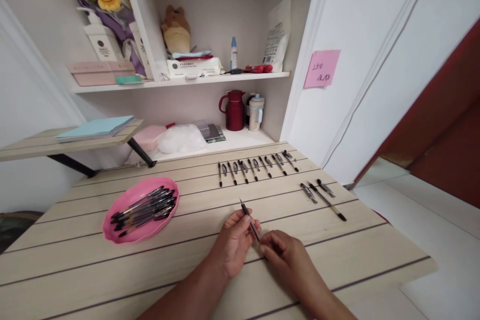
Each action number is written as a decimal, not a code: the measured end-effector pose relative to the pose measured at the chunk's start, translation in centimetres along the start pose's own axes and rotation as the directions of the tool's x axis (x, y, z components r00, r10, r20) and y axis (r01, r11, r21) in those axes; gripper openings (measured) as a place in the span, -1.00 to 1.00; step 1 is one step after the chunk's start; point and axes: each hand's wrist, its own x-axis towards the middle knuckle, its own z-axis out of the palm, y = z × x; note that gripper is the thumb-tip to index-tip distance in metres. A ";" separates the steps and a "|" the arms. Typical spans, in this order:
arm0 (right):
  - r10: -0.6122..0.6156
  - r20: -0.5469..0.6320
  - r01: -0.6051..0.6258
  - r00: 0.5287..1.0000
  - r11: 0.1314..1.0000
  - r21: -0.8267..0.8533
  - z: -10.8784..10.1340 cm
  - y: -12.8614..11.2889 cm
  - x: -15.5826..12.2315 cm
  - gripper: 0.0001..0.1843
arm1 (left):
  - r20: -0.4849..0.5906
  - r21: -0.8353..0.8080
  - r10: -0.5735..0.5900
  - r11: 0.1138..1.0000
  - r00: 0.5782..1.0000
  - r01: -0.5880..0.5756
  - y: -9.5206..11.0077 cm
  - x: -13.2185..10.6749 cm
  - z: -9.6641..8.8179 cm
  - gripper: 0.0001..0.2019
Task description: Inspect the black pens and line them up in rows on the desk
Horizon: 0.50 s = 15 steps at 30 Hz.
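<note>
Over the table, an uncapped black gel pen (254, 228) slants with its bare tip pointing up and left, away from me. My left hand (233, 241) is closed around its grip section, thumb on top. At the pen's rear end, the fingers of my right hand (288, 259) pinch it; that end is partly hidden. Beyond my hands, several uncapped pens (232, 173) and loose pen caps (256, 164) lie in a row. To the right, another uncapped pen (327, 200) rests between two loose pieces, one a clear cap (308, 193).
A pink dish (108, 232) holding several black pens (144, 211) sits at left on the slatted table (180, 270). A raised shelf (30, 146) with blue paper (95, 127) stands behind it. At the back are a red jug (235, 111), a cup (255, 114) and a plastic bag (182, 139).
</note>
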 end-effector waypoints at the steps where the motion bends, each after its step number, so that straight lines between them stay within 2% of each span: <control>1: -0.007 -0.021 0.006 1.000 1.000 -0.026 0.1 0.0 0.1 -0.82 | 0.003 0.009 0.008 1.000 1.000 -0.008 0.0 0.0 0.0 -0.75; 3: -0.006 -0.055 0.000 0.998 0.995 -0.096 -0.5 0.7 0.4 -0.80 | 0.024 0.043 0.014 0.999 1.000 -0.015 0.1 -0.1 0.0 -0.72; 6: 0.032 -0.159 -0.076 0.987 0.957 -0.278 -2.9 2.7 1.1 -0.80 | 0.037 0.115 -0.011 0.993 0.999 0.007 0.3 -0.1 0.0 -0.64; 8: 0.080 -0.263 -0.193 0.961 0.878 -0.438 -4.8 4.5 1.7 -0.78 | 0.026 0.154 -0.028 0.988 0.999 0.024 0.3 -0.1 0.0 -0.64; 10: 0.129 -0.320 -0.297 0.939 0.773 -0.561 -6.5 6.1 2.2 -0.76 | 0.032 0.180 -0.035 0.983 0.999 0.028 0.3 -0.1 -0.1 -0.66; 12: 0.171 -0.330 -0.351 0.928 0.695 -0.628 -7.7 7.6 2.6 -0.76 | 0.049 0.200 -0.039 0.979 0.998 0.029 0.3 0.0 -0.1 -0.68; 15: 0.213 -0.331 -0.388 0.919 0.630 -0.673 -8.6 9.0 3.1 -0.76 | 0.070 0.216 -0.046 0.976 0.997 0.029 0.2 0.1 -0.3 -0.69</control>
